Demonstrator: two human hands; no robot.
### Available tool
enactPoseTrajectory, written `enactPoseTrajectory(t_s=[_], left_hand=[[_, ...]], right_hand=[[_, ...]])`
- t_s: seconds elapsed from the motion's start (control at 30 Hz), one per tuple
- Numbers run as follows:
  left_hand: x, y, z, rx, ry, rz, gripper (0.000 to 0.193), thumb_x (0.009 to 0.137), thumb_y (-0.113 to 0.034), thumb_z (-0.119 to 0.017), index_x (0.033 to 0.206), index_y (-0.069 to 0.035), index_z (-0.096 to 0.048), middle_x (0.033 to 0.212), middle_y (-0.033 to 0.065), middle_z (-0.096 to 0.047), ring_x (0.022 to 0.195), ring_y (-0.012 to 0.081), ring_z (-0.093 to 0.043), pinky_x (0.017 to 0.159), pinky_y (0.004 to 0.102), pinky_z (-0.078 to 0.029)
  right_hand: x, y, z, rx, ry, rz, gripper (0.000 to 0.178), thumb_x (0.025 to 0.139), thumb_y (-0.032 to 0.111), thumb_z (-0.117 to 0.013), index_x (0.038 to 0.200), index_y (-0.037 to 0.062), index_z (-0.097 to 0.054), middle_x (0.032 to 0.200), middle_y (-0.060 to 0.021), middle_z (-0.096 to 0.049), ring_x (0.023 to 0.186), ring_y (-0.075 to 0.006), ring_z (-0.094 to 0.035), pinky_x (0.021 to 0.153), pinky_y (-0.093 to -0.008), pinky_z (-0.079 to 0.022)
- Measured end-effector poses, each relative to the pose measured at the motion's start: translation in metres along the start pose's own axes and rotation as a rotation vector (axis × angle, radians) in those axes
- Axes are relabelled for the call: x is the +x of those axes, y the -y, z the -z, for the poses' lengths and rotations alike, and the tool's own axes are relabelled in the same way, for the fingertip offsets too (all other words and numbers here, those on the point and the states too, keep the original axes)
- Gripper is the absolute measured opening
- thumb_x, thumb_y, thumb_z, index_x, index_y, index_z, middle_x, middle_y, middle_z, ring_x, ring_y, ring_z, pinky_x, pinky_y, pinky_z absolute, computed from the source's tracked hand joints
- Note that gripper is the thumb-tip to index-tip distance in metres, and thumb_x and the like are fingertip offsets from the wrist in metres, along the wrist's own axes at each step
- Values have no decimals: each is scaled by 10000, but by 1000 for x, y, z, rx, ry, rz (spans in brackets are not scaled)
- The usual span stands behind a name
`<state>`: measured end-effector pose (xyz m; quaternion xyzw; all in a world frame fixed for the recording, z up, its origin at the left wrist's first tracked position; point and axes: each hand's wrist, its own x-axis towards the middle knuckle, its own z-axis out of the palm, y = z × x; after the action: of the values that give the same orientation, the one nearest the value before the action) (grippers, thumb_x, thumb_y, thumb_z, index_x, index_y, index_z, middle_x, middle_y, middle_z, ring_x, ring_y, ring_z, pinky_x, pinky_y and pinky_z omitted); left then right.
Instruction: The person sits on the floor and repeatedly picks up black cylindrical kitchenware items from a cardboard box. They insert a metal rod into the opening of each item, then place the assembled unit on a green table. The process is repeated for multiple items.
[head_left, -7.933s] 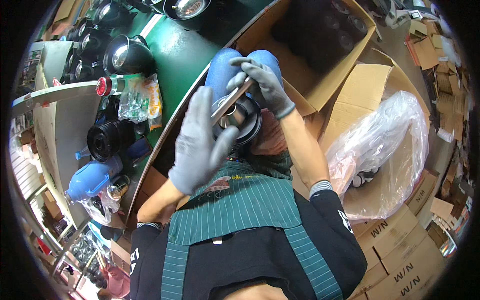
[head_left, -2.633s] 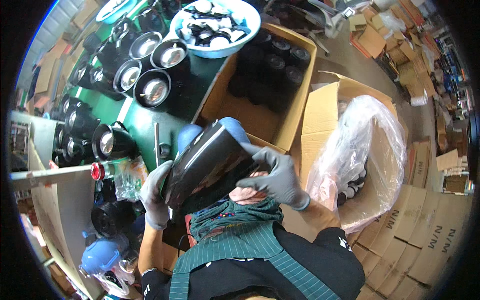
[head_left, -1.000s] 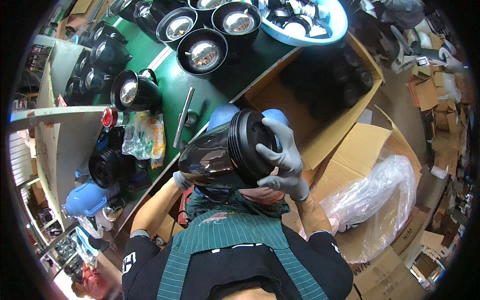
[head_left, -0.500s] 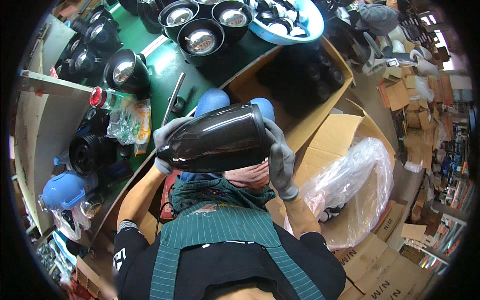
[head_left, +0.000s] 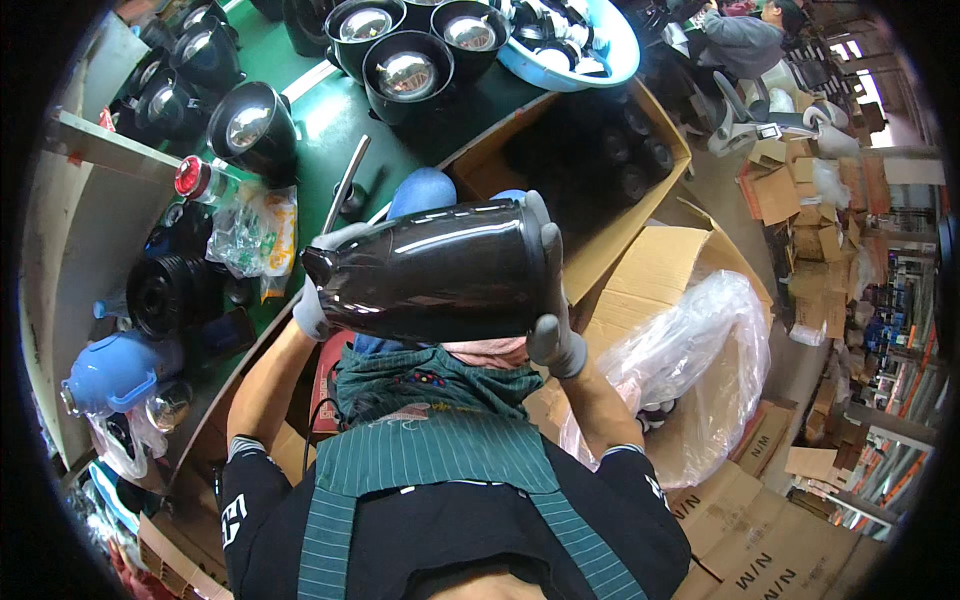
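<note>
We hold a glossy black kettle body [head_left: 435,268] on its side, close in front of the chest, above our lap. Its long axis runs left to right: narrower spout end toward our left, wide open base toward our right.

Left hand [head_left: 318,285], grey-gloved, wraps the spout end, fingers closed against the shell. Right hand [head_left: 552,300], also gloved, grips the base rim, fingers spread up over the edge, thumb underneath. Both hands touch the kettle body, one at each end, so neither is nearer; it lies between them.

Beyond the kettle body, on the far side: an open cardboard box [head_left: 600,170] with dark pieces inside, too dim to make out. Left of the kettle body, a green bench [head_left: 320,110] carries more black kettle shells [head_left: 405,75], mouths up. Above these, a light-blue basin [head_left: 590,50] of small parts. Right of the kettle body, a clear plastic bag [head_left: 690,370] sits in a carton.
</note>
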<state>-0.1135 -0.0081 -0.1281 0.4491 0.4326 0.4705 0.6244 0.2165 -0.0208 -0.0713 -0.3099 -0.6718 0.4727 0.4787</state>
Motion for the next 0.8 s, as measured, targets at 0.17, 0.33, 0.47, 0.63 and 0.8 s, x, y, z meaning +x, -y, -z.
enactPoseTrajectory(t_s=[0.17, 0.33, 0.47, 0.63, 0.8], left_hand=[[-1, -78, -19, 755, 19, -431, 483, 797, -168, -837, 1232, 28, -760, 1117, 214, -799, 1005, 321, -807, 927, 388, -608], [-3, -65, -12, 789, 11, -588, 527, 832, -253, -834, 1269, 27, -744, 1177, 212, -791, 1058, 357, -796, 948, 407, -606], [5, -84, -17, 1127, 121, -873, 469, 876, -275, -792, 1254, 0, -748, 1197, 201, -787, 1060, 357, -796, 907, 429, -641], [5, -94, -29, 1236, 178, -1000, 374, 877, -173, -743, 1239, -80, -765, 1226, 157, -779, 1101, 337, -788, 879, 408, -663], [9, -92, -30, 932, 173, -834, 389, 863, -119, -752, 1245, -46, -767, 1215, 186, -780, 1098, 358, -787, 976, 409, -618]], right_hand=[[-50, -42, 10, 113, -17, -457, 760, 1180, 542, -297, 1765, 84, -134, 1782, -142, -274, 1594, -248, -365, 1317, -407, -264], [-23, -17, 7, 138, -66, -493, 703, 1205, 506, -261, 1771, 110, -133, 1764, -95, -339, 1589, -206, -366, 1324, -376, -255], [9, 6, 9, 401, -69, -550, 771, 1181, 584, -312, 1765, 99, -179, 1721, -106, -403, 1558, -204, -404, 1311, -360, -276], [20, 21, 7, 248, -175, -592, 655, 1206, 452, -286, 1695, 24, -371, 1694, -127, -453, 1558, -221, -421, 1310, -333, -273], [4, 33, -4, -182, -169, -211, 558, 1211, 256, -265, 1645, -82, -361, 1682, -231, -443, 1570, -309, -427, 1320, -387, -273]])
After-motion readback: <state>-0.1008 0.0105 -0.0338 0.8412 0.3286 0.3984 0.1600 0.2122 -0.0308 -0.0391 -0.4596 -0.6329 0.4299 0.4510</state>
